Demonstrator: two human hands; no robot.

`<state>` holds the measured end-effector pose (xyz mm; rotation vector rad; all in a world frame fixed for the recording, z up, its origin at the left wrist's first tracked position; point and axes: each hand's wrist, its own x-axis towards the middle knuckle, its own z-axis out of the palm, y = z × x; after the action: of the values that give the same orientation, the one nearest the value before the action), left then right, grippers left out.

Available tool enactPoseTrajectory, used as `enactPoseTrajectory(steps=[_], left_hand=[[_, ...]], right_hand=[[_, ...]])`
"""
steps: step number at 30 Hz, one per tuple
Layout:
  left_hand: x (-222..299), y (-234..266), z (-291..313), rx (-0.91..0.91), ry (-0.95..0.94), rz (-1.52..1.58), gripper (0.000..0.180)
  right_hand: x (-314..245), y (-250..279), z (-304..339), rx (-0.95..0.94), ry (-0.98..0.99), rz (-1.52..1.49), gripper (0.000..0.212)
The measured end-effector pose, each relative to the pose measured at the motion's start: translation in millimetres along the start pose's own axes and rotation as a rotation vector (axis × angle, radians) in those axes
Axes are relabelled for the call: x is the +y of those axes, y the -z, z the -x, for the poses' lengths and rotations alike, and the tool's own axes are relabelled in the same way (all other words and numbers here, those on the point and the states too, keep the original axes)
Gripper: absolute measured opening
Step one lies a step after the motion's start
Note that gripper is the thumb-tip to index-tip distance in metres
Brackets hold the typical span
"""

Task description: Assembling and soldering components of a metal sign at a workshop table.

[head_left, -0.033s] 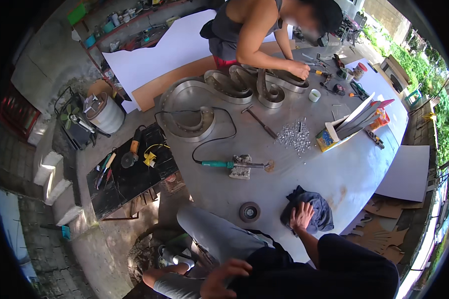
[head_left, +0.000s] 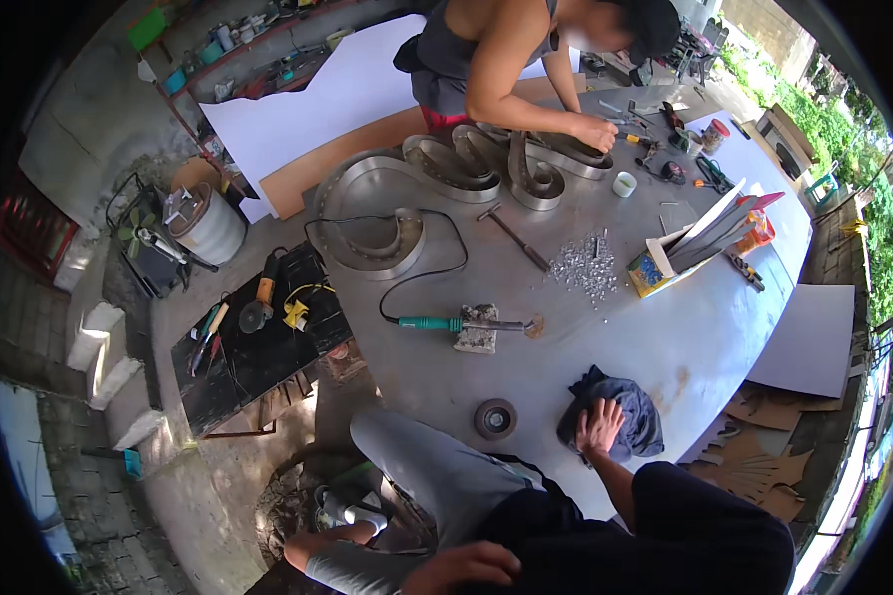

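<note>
My right hand (head_left: 599,424) lies flat with fingers spread on a crumpled dark blue cloth (head_left: 637,416) at the near edge of the grey metal table (head_left: 685,337). A round grinding disc (head_left: 494,418) lies just left of the cloth. My left hand (head_left: 461,565) rests low at the bottom of the view against my dark clothing, loosely curled and holding nothing. Further in on the table, a green-handled soldering iron (head_left: 432,323) rests on a small block (head_left: 478,340).
Across the table a person (head_left: 496,59) bends over curved metal strip shapes (head_left: 446,174). A hammer (head_left: 514,238), a pile of small metal bits (head_left: 585,268) and a box of sheets (head_left: 704,243) lie mid-table. A low black bench (head_left: 268,347) with an angle grinder (head_left: 258,302) stands to the left.
</note>
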<state>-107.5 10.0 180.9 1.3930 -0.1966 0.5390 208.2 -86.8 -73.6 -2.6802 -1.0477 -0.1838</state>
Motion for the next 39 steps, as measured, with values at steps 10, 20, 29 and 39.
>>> enactPoseTrajectory(steps=[10,20,29,39], left_hand=[[-7,24,-30,-0.098,-0.467,0.02,0.027],[-9,-38,-43,0.489,-0.67,-0.336,0.018],[17,-43,-22,0.723,-0.349,-0.3,0.008],[40,-78,-33,1.084,0.399,-0.78,0.02]], right_hand=[[14,0,17,-0.03,-0.028,0.006,0.028],[7,-27,4,-0.039,0.005,0.152,0.036],[24,-41,18,0.001,0.07,0.185,0.037],[15,-40,17,0.032,0.067,0.155,0.037]])
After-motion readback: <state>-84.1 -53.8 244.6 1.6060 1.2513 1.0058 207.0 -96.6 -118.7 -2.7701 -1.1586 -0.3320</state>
